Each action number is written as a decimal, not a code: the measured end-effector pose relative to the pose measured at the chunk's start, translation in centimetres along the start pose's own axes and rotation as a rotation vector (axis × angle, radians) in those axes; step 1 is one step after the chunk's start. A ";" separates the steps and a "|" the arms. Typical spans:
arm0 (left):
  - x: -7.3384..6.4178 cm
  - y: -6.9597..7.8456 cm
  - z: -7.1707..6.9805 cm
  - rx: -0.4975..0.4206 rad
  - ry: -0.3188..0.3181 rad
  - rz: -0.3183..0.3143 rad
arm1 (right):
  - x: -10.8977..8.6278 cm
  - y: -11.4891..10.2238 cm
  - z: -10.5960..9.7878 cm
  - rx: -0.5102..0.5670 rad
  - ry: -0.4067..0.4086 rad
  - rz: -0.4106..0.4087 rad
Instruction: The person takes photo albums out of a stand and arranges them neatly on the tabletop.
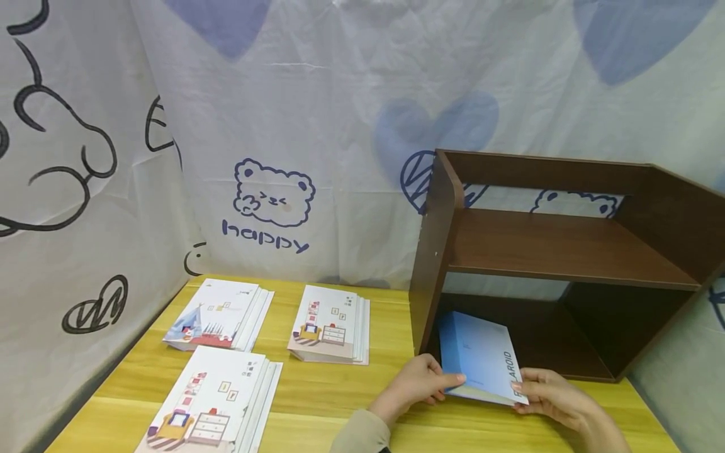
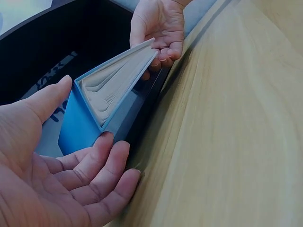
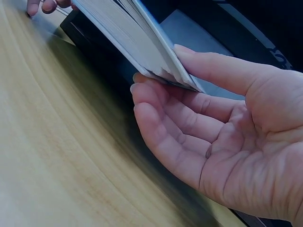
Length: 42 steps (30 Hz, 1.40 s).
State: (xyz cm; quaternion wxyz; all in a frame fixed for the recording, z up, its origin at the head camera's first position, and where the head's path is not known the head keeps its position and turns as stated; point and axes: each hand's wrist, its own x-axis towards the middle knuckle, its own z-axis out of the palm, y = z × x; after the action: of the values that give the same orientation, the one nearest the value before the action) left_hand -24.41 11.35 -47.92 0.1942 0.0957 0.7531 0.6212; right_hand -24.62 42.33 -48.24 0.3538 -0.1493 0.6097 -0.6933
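A blue-to-white photo album (image 1: 481,358) with dark lettering on its cover lies flat between both hands, its far part inside the lower compartment of a brown shelf (image 1: 423,270). My left hand (image 1: 416,385) pinches its near left corner at the blue spine, thumb above and fingers below. On the other side, my right hand (image 1: 552,397) grips the near right corner, with the thumb (image 3: 189,56) on the cover and curled fingers underneath. In the left wrist view the page edges (image 2: 113,82) of the album face the near side, spread between the covers.
Three white illustrated albums lie on the wooden table left of the shelf: one at the back left (image 1: 218,311), one in the middle (image 1: 328,321), one at the front left (image 1: 206,396). A printed cloth (image 1: 340,157) hangs behind.
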 end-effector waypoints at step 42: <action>-2.1 2.9 0.4 0.192 0.013 0.090 | -2.3 -2.9 0.7 -0.095 -0.090 -0.046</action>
State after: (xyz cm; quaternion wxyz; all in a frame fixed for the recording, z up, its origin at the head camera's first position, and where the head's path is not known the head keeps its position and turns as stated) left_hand -22.62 11.52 -44.79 0.1509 0.1436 0.8054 0.5550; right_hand -23.44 43.37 -44.82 0.3574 -0.2109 0.6217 -0.6642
